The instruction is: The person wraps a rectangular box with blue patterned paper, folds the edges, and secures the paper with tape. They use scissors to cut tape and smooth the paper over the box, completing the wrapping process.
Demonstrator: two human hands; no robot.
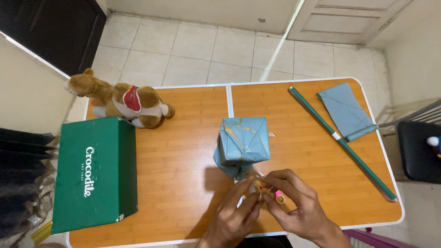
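Both our hands sit at the near edge of the desk [183,151], just short of the wrapped parcel [243,140], which we take as our landmark. Our left hand [232,218] is curled narrow, fingertips pinched on a small roll of clear tape [256,187] with a red and yellow core. Our right hand [296,204] is curled narrow as well, thumb and forefinger closed at the same roll; a small pink piece [279,198] shows between its fingers, too small for us to tell what it is. The two hands touch at the roll, which lies just on the near side of the parcel.

Parcel itself: a box shape covered in blue-grey paper with thin gold lines, standing at mid-desk. Its top folds are closed; loose paper bunches at its near lower corner, close to our fingertips.

Left of the parcel, well apart, lies a green cardboard box [96,172] with white lettering, reaching to the near left desk corner. Beyond that box, farther left of the parcel, a brown and white plush animal [121,101] with a red patch lies on its side.

Right of the parcel a long green roll of wrapping paper [342,142] lies diagonally. Farther right and back, a folded blue-grey sheet [344,110] touches it.

Beyond the desk: pale floor tiles [206,46].
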